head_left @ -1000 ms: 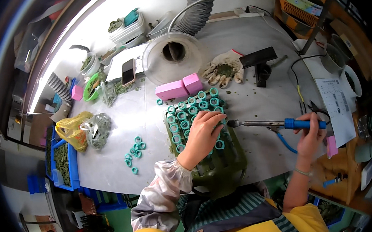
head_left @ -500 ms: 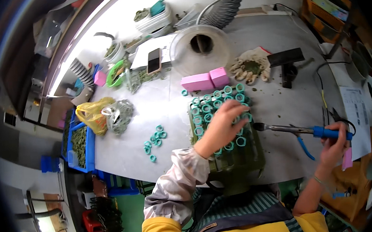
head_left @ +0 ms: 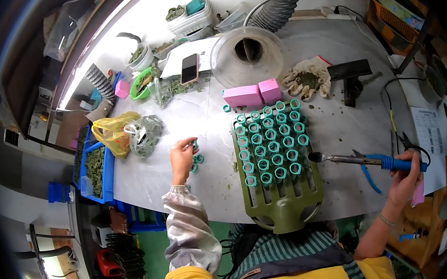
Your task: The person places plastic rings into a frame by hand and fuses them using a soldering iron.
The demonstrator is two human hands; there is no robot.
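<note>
My left hand (head_left: 183, 159) is over a small loose group of teal rings (head_left: 198, 159) to the left of the rack. Its fingers pinch one teal ring (head_left: 195, 143). In my right hand (head_left: 406, 178) is a soldering iron (head_left: 386, 163) with a blue handle; its broad dark tip points left, beside the rack's right edge. The green slotted rack (head_left: 281, 208) lies in front of me. Rows of angular teal rings (head_left: 274, 147) stand in its far part, while its near slots show bare.
Blue-handled pliers (head_left: 370, 179) lie below the iron. Beyond the rack are pink blocks (head_left: 243, 96), a stained glove (head_left: 310, 77), a black stand (head_left: 351, 78) and a clear extraction hood (head_left: 223, 61). A phone (head_left: 189, 69) and plastic bags (head_left: 145, 136) are farther left.
My left hand has moved left from above the rack to the loose rings and taken hold of one. The right hand still holds the iron in nearly the same place.
</note>
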